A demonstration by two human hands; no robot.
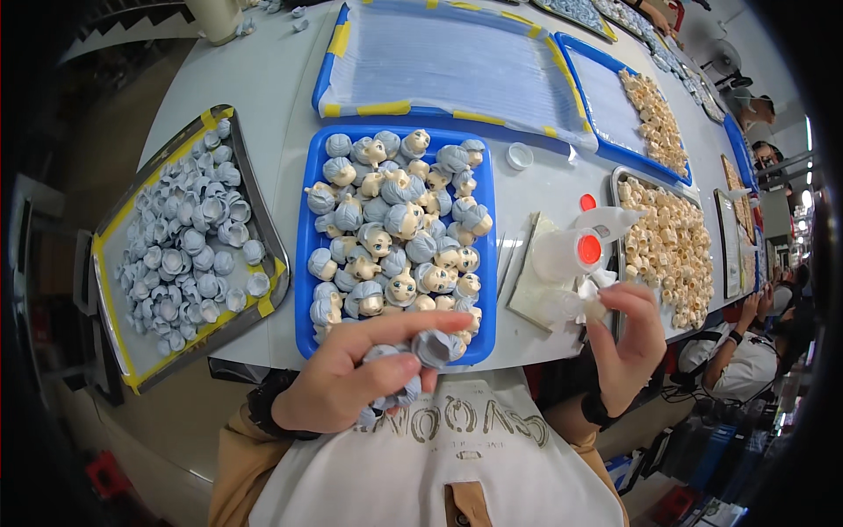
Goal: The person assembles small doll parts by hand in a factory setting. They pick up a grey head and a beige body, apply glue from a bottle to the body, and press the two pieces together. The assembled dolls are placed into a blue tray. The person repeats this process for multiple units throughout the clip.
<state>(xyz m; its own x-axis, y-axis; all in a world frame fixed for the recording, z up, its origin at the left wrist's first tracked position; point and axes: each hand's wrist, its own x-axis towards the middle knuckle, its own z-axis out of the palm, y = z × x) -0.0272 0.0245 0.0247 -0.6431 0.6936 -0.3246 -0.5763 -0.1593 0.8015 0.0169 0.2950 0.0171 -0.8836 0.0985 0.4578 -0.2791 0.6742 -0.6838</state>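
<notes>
My left hand (347, 373) is closed around several hollow blue-grey doll hair pieces (434, 349), one with its opening turned up between thumb and forefinger. My right hand (630, 338) pinches something small and pale between thumb and forefinger; its kind is hidden. Right beside those fingertips are a small clear cup (562, 306) and a crumpled white tissue (601, 279). Just beyond my left hand, a blue tray (309, 237) holds many doll heads with blue-grey hair (403, 220), some with painted faces turned up.
At left stands a yellow-taped tray (115, 307) of loose hair pieces. White bottles with red caps (569, 255) stand on a pale board (524, 294). Beige doll parts fill a metal tray (616, 189) at right. A large lined tray (457, 61) lies farther back. Another person (738, 356) sits at far right.
</notes>
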